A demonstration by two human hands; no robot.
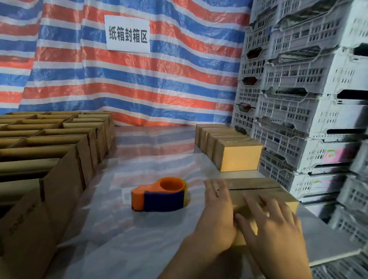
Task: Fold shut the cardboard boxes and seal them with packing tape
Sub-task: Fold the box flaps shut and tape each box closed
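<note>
Left hand (215, 218) and right hand (280, 234), each grip flat with fingers straight, pressed the box (258, 185) shut near the counter's (330, 240) right edge; flaps probably needed aligning flush before taping.

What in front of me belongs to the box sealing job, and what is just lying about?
For the job: the box under the left hand and right hand; tape dispenser; open boxes on the left; closed boxes at the back right.

Just there: stacked grey crates; striped tarp; paper sign.
</note>
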